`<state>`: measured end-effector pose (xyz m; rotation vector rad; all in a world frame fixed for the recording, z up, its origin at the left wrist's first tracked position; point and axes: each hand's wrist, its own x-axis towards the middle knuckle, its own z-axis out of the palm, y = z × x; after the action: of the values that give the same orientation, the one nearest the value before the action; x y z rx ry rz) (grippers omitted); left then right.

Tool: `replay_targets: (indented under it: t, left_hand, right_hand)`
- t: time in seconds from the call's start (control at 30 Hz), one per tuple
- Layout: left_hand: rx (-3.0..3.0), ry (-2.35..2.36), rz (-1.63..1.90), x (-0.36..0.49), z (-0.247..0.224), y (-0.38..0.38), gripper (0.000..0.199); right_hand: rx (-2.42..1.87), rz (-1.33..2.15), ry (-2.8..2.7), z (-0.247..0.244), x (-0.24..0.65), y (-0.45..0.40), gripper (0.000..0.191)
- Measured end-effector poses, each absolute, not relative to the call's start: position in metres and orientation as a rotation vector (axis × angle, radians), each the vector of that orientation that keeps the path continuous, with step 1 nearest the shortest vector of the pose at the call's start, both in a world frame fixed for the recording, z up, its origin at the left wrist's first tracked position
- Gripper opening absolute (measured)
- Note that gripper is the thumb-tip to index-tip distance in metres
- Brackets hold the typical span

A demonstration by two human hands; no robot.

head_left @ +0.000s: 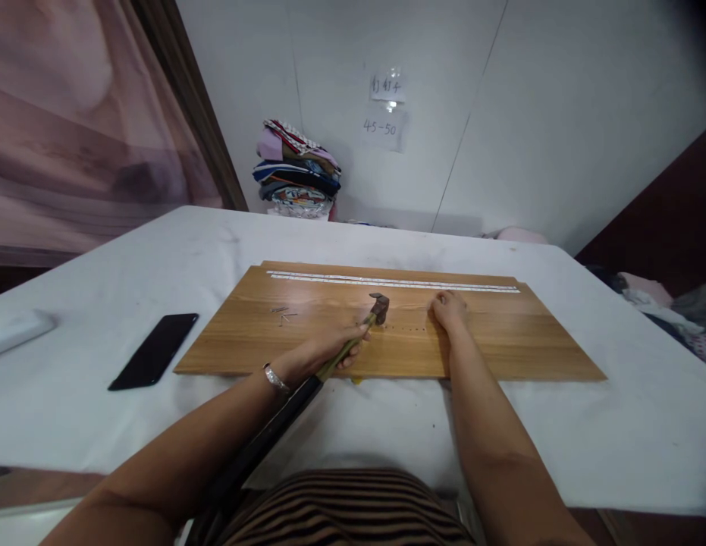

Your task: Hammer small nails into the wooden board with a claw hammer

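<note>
A wooden board (239, 334) lies flat across the table. My left hand (346, 345) grips the hammer (335, 359) by its shaft, with the metal head over the middle of the board. My right hand (449, 309) rests on the board right of the hammer, fingers curled together; whatever they may hold is too small to make out. Between the two hands runs a row of small dark marks or nail heads (409, 328). Several loose nails (283, 313) lie on the board's left part. Two white measuring strips (387, 282) run along its far side.
On the white table (358, 432), a black phone (155, 352) lies left of the board, with a white object (20, 331) farther left. Folded clothes (297, 171) are stacked beyond the far edge, by a wall with two paper notes (383, 129). A pink curtain hangs at left.
</note>
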<state>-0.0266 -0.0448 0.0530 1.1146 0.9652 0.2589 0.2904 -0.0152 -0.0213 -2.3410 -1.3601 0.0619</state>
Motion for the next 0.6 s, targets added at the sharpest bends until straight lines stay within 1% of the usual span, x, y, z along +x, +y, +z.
replay_targets:
  t: [0.27, 0.47, 0.6]
  left_hand:
    - [1.104, 0.968, 0.255, -0.0277, 0.0517, -0.0433, 0.038]
    - [1.106, 1.011, 0.27, -0.0265, 0.052, -0.0448, 0.033]
    - [1.091, 0.998, 0.276, -0.0272, 0.0514, -0.0453, 0.036]
  right_hand:
    - [-2.354, 0.086, -1.366, -0.0201, 0.2911, -0.0149, 0.032]
    - [-2.359, 0.087, -1.367, -0.0192, 0.2907, -0.0153, 0.031]
    - [-2.365, 0.084, -1.363, -0.0192, 0.2912, -0.015, 0.031]
